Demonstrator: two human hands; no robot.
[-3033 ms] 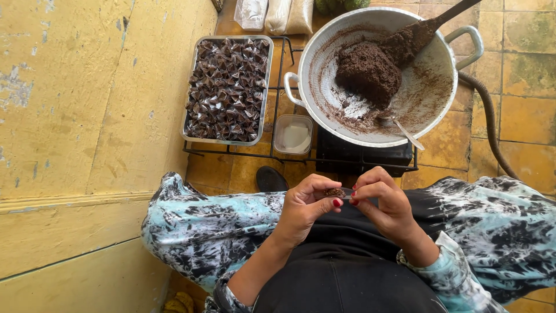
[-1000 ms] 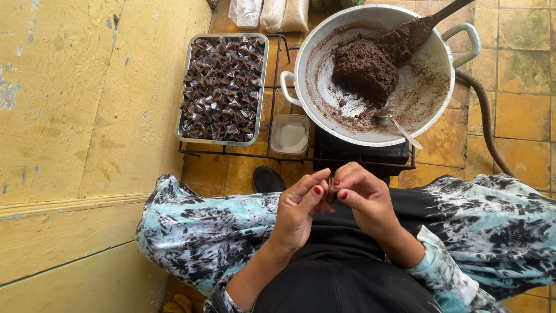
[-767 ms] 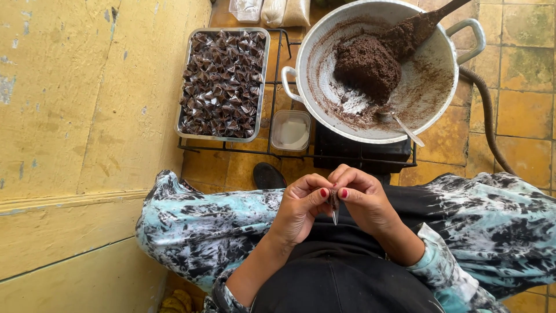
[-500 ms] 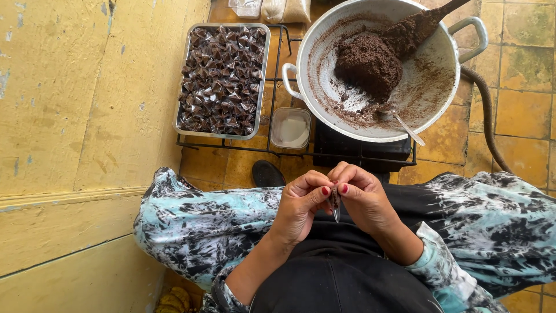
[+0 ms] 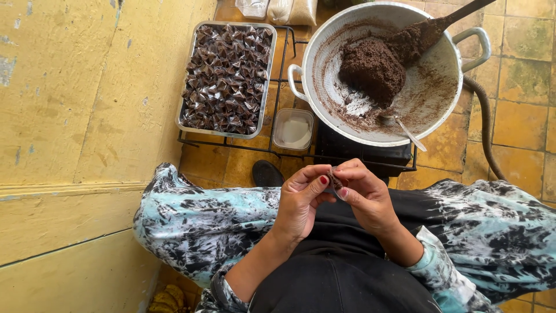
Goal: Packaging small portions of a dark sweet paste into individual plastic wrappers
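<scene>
while the large round metal pan [image 5: 324, 64] of dark brown paste sits ahead, left hand [image 5: 301, 200] and right hand [image 5: 365, 194] each keep a closed fingertip grip on one small dark wrapped sweet [image 5: 334, 179].

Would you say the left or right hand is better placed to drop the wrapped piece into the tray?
Probably left: the tray lies to the left, on the left hand's side; the right hand would cross over. Both pinch the piece.

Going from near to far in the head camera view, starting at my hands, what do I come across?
The left hand and right hand pinching a small dark piece → the small white-filled container → the big metal pan holding the brown mass → clear bags at the top edge.
</scene>
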